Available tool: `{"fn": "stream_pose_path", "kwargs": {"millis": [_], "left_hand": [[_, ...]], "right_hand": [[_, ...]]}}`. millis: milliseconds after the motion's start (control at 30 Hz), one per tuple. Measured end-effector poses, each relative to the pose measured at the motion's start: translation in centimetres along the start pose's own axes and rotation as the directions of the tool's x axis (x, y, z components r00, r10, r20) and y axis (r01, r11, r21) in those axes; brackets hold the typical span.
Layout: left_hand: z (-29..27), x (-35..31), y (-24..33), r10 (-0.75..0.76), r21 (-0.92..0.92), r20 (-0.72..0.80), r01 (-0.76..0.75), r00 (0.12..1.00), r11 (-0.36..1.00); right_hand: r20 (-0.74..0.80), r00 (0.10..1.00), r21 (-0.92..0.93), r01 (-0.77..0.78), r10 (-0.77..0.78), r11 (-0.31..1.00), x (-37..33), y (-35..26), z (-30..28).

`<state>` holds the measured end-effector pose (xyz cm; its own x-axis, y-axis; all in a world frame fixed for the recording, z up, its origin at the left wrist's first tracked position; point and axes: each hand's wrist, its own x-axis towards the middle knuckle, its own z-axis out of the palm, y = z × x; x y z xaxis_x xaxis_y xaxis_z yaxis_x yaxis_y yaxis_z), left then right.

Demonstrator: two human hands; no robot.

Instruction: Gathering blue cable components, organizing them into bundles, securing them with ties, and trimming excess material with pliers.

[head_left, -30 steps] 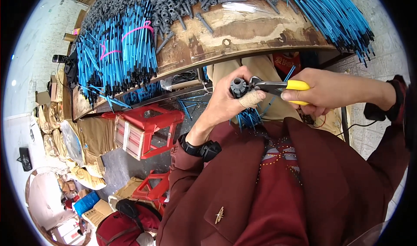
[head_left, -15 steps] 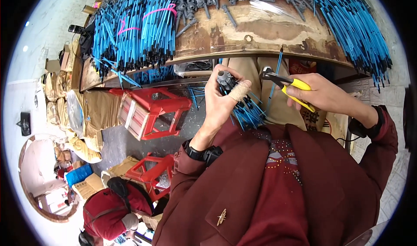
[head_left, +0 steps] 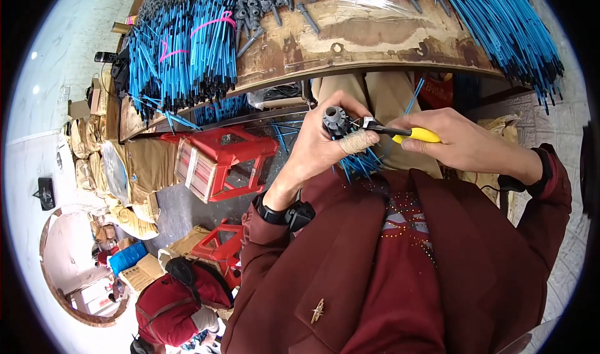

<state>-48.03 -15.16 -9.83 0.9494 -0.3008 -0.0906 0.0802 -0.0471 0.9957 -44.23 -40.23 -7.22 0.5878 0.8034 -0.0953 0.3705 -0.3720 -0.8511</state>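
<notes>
My left hand is closed round a grey ribbed plastic fitting with a round hole on top. Thin blue rods fan out below that hand; how they join the fitting is hidden. Tan tape wraps the left thumb. My right hand grips yellow-handled pliers, whose jaws reach the left fingers beside the fitting. What the jaws touch is too small to tell. Behind the right hand a single blue rod slants up; whether the hand holds it is hidden.
The wooden bench bears loose grey fittings, blue rods tied with pink string at left and another heap of blue rods at right. Red stools stand to my left. A person in red bends at lower left.
My right hand has brought the pliers left and down to the fitting in my left hand. The single blue rod has shifted behind the right hand. The view has tilted slightly.
</notes>
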Motion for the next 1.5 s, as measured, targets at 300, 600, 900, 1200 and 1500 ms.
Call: {"fn": "stream_pose_path", "kwargs": {"millis": [300, 600, 900, 1200, 1500], "left_hand": [[-0.2, 1.5, 0.3, 0.035, 0.042, 0.033, -0.037, 0.999, 0.998], [-1.1, 2.0, -0.1, 0.109, 0.022, 0.107, -0.112, 0.988, 0.993], [-2.9, 3.0, -0.6, 0.149, 0.036, 0.257, -0.164, 0.955, 0.986], [-1.6, 2.6, -0.3, 0.184, 0.229, -0.001, -0.179, 0.983, 0.957], [-2.8, 2.9, -0.6, 0.174, -0.012, 0.326, -0.180, 0.929, 0.984]], "right_hand": [[0.114, 0.993, -0.300, 0.045, -0.011, 0.953, 0.4, -2.2, -3.9], [-0.140, 0.975, -0.416, 0.099, -0.172, 0.904, 0.8, 0.3, -0.9], [0.353, 0.881, -0.134, -0.286, 0.315, 0.949, 2.4, -3.7, -4.4], [-0.073, 0.937, -0.742, 0.178, -0.341, 0.647, 1.2, -0.9, -2.4], [0.699, 0.708, 0.560, -0.627, 0.097, 0.541, 0.2, 2.9, -0.6]]}}
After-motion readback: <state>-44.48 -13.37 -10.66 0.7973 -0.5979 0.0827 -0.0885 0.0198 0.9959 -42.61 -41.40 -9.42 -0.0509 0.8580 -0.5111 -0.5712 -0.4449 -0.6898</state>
